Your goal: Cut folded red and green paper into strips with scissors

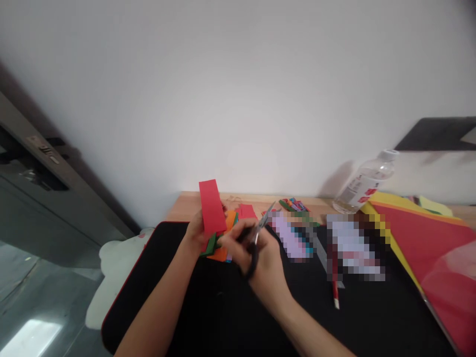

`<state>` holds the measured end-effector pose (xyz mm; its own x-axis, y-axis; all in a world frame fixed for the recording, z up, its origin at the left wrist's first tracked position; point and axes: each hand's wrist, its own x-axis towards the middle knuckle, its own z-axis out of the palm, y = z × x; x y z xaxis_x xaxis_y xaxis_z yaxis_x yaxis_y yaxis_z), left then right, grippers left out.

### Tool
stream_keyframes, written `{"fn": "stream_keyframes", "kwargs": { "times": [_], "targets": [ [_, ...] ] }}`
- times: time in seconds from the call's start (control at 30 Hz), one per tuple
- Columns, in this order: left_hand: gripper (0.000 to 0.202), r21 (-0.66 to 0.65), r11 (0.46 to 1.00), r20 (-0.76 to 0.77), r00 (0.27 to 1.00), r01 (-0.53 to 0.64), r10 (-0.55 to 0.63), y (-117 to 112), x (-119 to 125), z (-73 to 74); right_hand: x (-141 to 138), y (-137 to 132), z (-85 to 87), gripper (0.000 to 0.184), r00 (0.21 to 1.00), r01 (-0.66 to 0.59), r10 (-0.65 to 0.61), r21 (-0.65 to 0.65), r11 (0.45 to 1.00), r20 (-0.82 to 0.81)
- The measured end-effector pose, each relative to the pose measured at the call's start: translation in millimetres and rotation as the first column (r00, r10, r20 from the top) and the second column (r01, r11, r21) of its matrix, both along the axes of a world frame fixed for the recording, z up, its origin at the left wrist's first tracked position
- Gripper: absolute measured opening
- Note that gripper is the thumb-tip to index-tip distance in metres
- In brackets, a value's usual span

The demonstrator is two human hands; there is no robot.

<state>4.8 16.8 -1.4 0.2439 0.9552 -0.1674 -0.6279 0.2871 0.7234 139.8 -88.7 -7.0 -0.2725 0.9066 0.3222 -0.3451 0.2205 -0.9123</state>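
Observation:
My left hand (194,234) is closed on a red paper strip (211,206) that stands upright above the black mat (178,297). Under that hand lie green and orange paper pieces (222,250). My right hand (253,258) grips a pair of black-handled scissors (256,240), blades pointing up and to the right, just beside the red strip. Another red piece (247,211) lies behind the hands.
A clear plastic bottle (366,181) lies tilted on the wooden table (320,202) at the back right. Large red and yellow paper sheets (435,248) cover the right side. A red pencil (335,292) and a ruler lie on the mat. Colourful scraps (293,204) sit behind.

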Motion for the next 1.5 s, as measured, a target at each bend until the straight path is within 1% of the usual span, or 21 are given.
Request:
{"fn": "stream_keyframes", "kwargs": {
  "times": [0.07, 0.1, 0.13, 0.17, 0.23, 0.3, 0.37, 0.43, 0.47, 0.6, 0.7, 0.83, 0.9, 0.97, 1.03, 1.1, 1.23, 1.3, 1.37, 1.43, 1.5],
  "targets": [
    [0.032, 0.035, 0.999, 0.019, 1.000, -0.008, 0.007, -5.7, 6.2, 2.8, 6.0, 31.7, 2.1, 0.025, 0.990, 0.139, -0.139, -0.049, 0.989, -0.004],
    [0.036, 0.069, 0.998, 0.038, 0.999, -0.012, 0.009, -8.7, 9.1, 3.6, 8.8, 41.8, 1.7, 0.030, 0.959, 0.282, -0.283, -0.121, 0.952, 0.015],
    [0.042, 0.102, 0.995, 0.057, 0.998, 0.004, -0.010, -11.5, 11.7, 3.7, 11.5, 48.4, 0.6, 0.035, 0.937, 0.348, -0.347, -0.171, 0.922, 0.037],
    [0.046, 0.136, 0.990, 0.066, 0.997, 0.030, -0.039, -13.9, 13.8, 3.2, 13.9, 52.1, -1.1, 0.039, 0.935, 0.351, -0.353, -0.210, 0.912, 0.031],
    [0.048, 0.187, 0.978, 0.048, 0.994, 0.088, -0.099, -17.0, 16.1, 0.7, 18.4, 53.8, -5.5, 0.043, 0.966, 0.239, -0.260, -0.334, 0.912, -0.019],
    [0.043, 0.193, 0.973, -0.013, 0.992, 0.125, -0.125, -18.0, 16.2, -2.1, 22.2, 52.3, -10.8, 0.042, 0.987, 0.061, -0.120, -0.441, 0.895, -0.108],
    [0.036, 0.209, 0.970, -0.074, 0.991, 0.126, -0.113, -18.2, 15.8, -3.1, 24.8, 50.6, -16.4, 0.040, 0.983, -0.075, -0.019, -0.485, 0.871, -0.184],
    [0.030, 0.243, 0.962, -0.135, 0.986, 0.126, -0.096, -19.4, 16.6, -0.8, 25.6, 50.0, -21.5, 0.038, 0.975, -0.139, 0.031, -0.497, 0.856, -0.218],
    [0.028, 0.257, 0.957, -0.172, 0.981, 0.135, -0.093, -20.6, 17.6, 1.5, 25.4, 50.1, -23.7, 0.038, 0.977, -0.133, 0.031, -0.497, 0.857, -0.209],
    [0.024, 0.288, 0.945, -0.313, 0.948, 0.154, -0.059, -26.3, 24.3, 11.1, 23.5, 53.3, -27.7, 0.043, 0.987, 0.073, -0.129, -0.446, 0.892, -0.097],
    [0.028, 0.273, 0.960, -0.275, 0.961, 0.067, 0.011, -23.5, 26.9, 9.8, 25.6, 58.2, -27.8, 0.040, 0.953, 0.255, -0.297, -0.384, 0.888, -0.055],
    [0.035, 0.098, 0.995, -0.097, 0.995, -0.002, 0.011, -12.2, 24.0, 1.3, 33.1, 64.5, -28.9, 0.036, 0.850, 0.511, -0.527, -0.269, 0.817, 0.013],
    [0.038, 0.095, 0.995, -0.047, 0.998, 0.038, -0.034, -10.6, 22.8, -0.4, 35.7, 65.9, -30.1, 0.034, 0.798, 0.595, -0.601, -0.212, 0.775, 0.041],
    [0.037, 0.158, 0.980, -0.116, 0.988, 0.119, -0.102, -14.1, 23.8, 0.1, 36.2, 65.8, -31.1, 0.033, 0.763, 0.644, -0.644, -0.164, 0.747, 0.062],
    [0.034, 0.197, 0.966, -0.255, 0.960, 0.166, -0.113, -20.3, 26.8, 0.9, 34.8, 64.3, -32.0, 0.032, 0.749, 0.662, -0.657, -0.129, 0.739, 0.079],
    [0.035, 0.192, 0.972, -0.321, 0.945, 0.135, -0.068, -25.3, 30.4, 0.1, 32.7, 62.4, -33.0, 0.030, 0.749, 0.663, -0.655, -0.085, 0.744, 0.105],
    [0.039, 0.220, 0.975, -0.295, 0.952, -0.009, 0.076, -23.0, 31.4, -6.6, 30.9, 60.5, -35.5, 0.029, 0.747, 0.650, -0.643, 0.015, 0.760, 0.172],
    [0.039, 0.199, 0.978, -0.297, 0.948, -0.056, 0.114, -16.8, 27.2, -10.0, 31.6, 60.7, -36.1, 0.032, 0.782, 0.602, -0.591, 0.006, 0.798, 0.198],
    [0.040, 0.188, 0.973, -0.285, 0.941, -0.130, 0.181, -9.8, 20.8, -11.5, 32.5, 60.5, -35.8, 0.038, 0.852, 0.492, -0.474, -0.031, 0.870, 0.222],
    [0.042, 0.202, 0.945, -0.247, 0.920, -0.259, 0.305, -3.5, 13.3, -10.3, 32.7, 59.2, -34.8, 0.042, 0.914, 0.344, -0.316, -0.073, 0.936, 0.255],
    [0.042, 0.216, 0.907, -0.201, 0.892, -0.363, 0.405, 1.1, 6.6, -6.6, 32.2, 56.4, -33.6, 0.041, 0.946, 0.203, -0.161, -0.127, 0.971, 0.282]
  ]
}}
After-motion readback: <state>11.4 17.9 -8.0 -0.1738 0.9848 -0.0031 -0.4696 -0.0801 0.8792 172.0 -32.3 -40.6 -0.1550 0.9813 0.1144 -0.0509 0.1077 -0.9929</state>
